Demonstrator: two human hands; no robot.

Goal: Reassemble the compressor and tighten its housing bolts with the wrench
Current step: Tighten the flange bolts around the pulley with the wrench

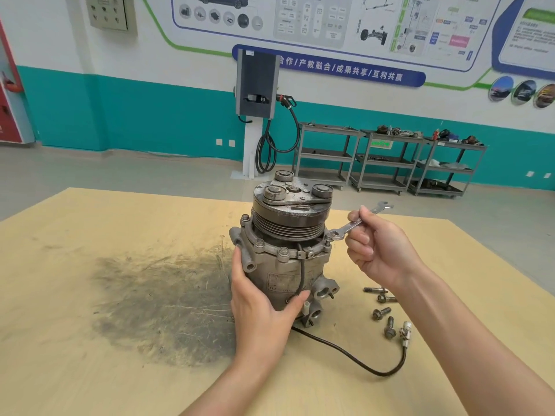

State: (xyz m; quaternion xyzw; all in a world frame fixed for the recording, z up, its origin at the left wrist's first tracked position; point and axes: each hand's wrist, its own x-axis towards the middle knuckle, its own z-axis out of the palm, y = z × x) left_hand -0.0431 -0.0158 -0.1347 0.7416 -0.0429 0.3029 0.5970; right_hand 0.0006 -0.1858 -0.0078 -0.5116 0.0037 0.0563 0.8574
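Note:
The grey compressor (pixel 285 256) stands upright on the wooden table (pixel 105 295), its black pulley and clutch plate on top. My left hand (pixel 261 301) wraps the lower housing from the left. My right hand (pixel 378 250) grips the shaft of a silver wrench (pixel 354 222). The wrench's ring end sits on a housing bolt (pixel 328 239) at the right of the flange. Several other bolts stand in the flange along the front. A black cable (pixel 345 349) runs from the housing to a white connector (pixel 405 333).
Several loose bolts (pixel 383 310) lie on the table right of the compressor. A dark greasy stain (pixel 162 301) covers the table on the left. Behind the table are a charging post (pixel 256 85) and grey metal shelf carts (pixel 390 160) against the teal wall.

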